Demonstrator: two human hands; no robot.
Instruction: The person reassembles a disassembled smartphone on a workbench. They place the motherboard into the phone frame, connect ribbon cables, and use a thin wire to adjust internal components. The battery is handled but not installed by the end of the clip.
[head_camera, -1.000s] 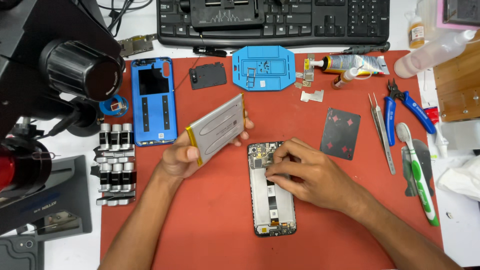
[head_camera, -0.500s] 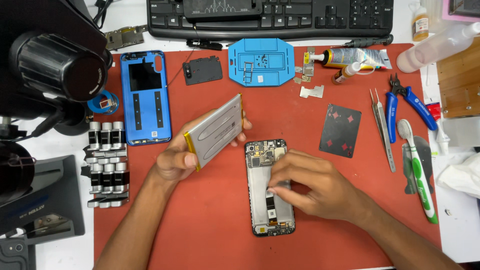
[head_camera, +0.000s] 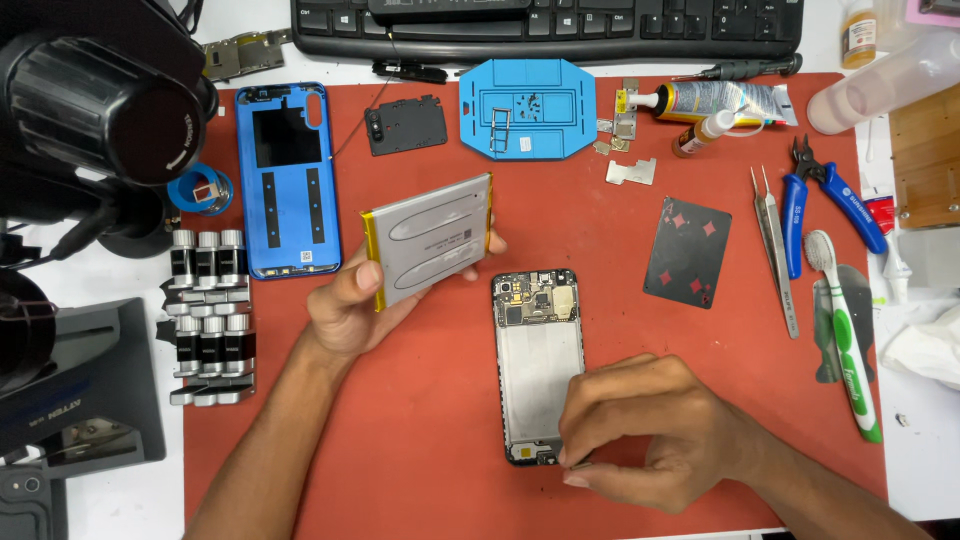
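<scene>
Battery (head_camera: 432, 238): flat, silver-grey, yellow-edged

Left hand (head_camera: 352, 305) raised palm-up, fingers curled and thumb pressed in, clamped in a grip; forearm runs in from lower left, bare. Right hand (head_camera: 650, 430) lies low and knuckles-up, fingers bunched, tips pinched together at its left edge (exact contact hidden). Right forearm enters from lower right.
</scene>
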